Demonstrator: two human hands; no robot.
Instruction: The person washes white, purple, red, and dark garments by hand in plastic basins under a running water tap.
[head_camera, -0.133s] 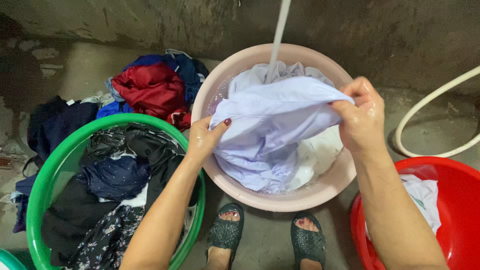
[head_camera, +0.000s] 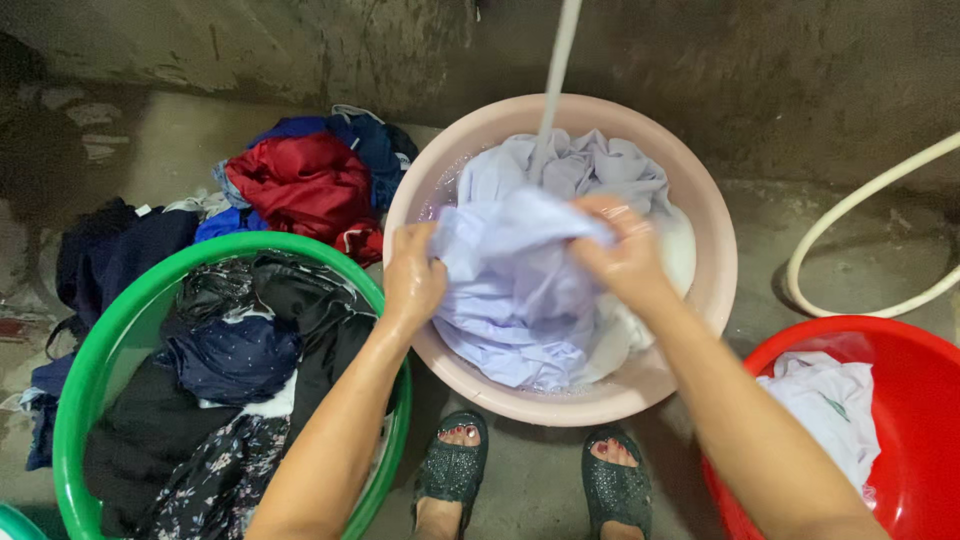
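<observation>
Our left hand (head_camera: 412, 275) and right hand (head_camera: 620, 250) reach forward over the pink basin (head_camera: 700, 300), each grip pinching bunched folds of the wet lilac shirt (head_camera: 510, 290), which hangs into the basin.

Garment (head_camera: 520, 290) in middle basin (head_camera: 715, 270); dark-laundry basin (head_camera: 75, 390) left; third basin (head_camera: 900, 350) right.

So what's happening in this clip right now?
A person is hand-washing a pale lilac garment over a pink basin, gripping it with the left hand and right hand while water streams in. A green basin holds dark clothes; a red basin holds white cloth.
</observation>
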